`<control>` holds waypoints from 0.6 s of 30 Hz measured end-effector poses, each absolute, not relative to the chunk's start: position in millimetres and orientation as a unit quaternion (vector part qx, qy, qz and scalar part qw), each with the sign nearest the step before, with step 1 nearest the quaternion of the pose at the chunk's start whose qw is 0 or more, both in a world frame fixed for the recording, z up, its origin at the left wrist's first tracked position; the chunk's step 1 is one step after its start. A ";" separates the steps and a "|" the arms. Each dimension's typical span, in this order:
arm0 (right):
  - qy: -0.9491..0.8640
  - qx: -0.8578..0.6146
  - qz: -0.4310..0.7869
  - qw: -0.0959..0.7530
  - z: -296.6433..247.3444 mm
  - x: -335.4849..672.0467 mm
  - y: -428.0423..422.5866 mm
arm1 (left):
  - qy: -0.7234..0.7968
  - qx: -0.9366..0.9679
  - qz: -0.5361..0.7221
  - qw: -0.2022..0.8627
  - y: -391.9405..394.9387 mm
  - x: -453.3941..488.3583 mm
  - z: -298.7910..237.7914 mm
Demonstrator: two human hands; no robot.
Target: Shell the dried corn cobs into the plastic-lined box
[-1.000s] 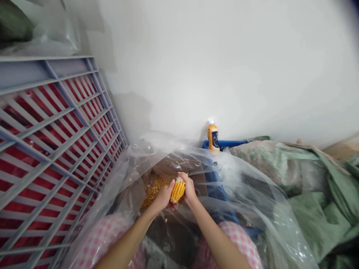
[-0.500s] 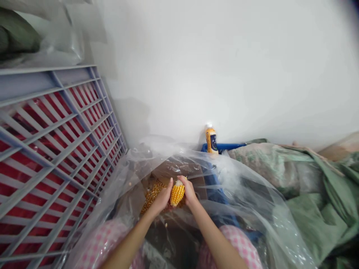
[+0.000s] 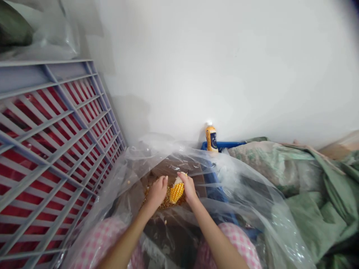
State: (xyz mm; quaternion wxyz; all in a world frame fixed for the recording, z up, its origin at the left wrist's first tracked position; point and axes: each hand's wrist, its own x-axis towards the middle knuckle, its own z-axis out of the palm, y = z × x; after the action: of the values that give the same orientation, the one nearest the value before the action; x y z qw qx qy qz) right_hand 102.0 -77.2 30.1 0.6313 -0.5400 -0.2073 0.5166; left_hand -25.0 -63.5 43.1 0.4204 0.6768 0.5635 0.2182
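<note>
A yellow ear of corn (image 3: 177,192) is in my right hand (image 3: 189,188), whose fingers wrap its upper end. That end is stripped to pale cob, while rows of kernels cover the lower part. My left hand (image 3: 157,193) is just left of the ear, apart from it, with its fingers curled in; whatever they hold is hidden. Loose corn kernels (image 3: 167,201) lie below both hands, inside a clear plastic sheet or bag (image 3: 246,183) spread over a brown cardboard surface (image 3: 196,170).
A pale purple slatted crate (image 3: 81,134) with red showing through rises on the left. A bottle with an orange and dark label (image 3: 211,138) stands by a blue bin (image 3: 217,186). Green and whitish sacks (image 3: 314,209) lie to the right. A white wall (image 3: 210,74) is ahead.
My left hand has drawn away from the ear, leftward, and its fingers have curled in. My right hand still holds the ear. More bare cob shows at its upper end.
</note>
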 end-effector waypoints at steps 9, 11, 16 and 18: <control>-0.231 -0.574 0.484 0.619 21.8 99.7 -78.0 | 0.518 0.641 0.193 0.532 -87.9 -9.7 44.6; -0.234 -0.582 0.478 0.615 20.1 99.2 -78.0 | 0.538 0.599 0.186 0.563 -88.0 -8.3 45.0; -0.230 -0.590 0.475 0.611 15.1 98.4 -76.7 | 0.555 0.538 0.192 0.605 -86.7 -5.3 41.8; -0.226 -0.589 0.478 0.611 13.5 97.6 -77.0 | 0.563 0.518 0.195 0.614 -87.1 -4.1 38.4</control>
State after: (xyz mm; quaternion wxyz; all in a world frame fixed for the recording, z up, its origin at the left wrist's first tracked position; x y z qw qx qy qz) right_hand 97.6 -77.0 13.5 0.6105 -0.5895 -0.2257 0.4784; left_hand -4.1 -87.1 38.4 0.6142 0.5181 0.5626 0.1946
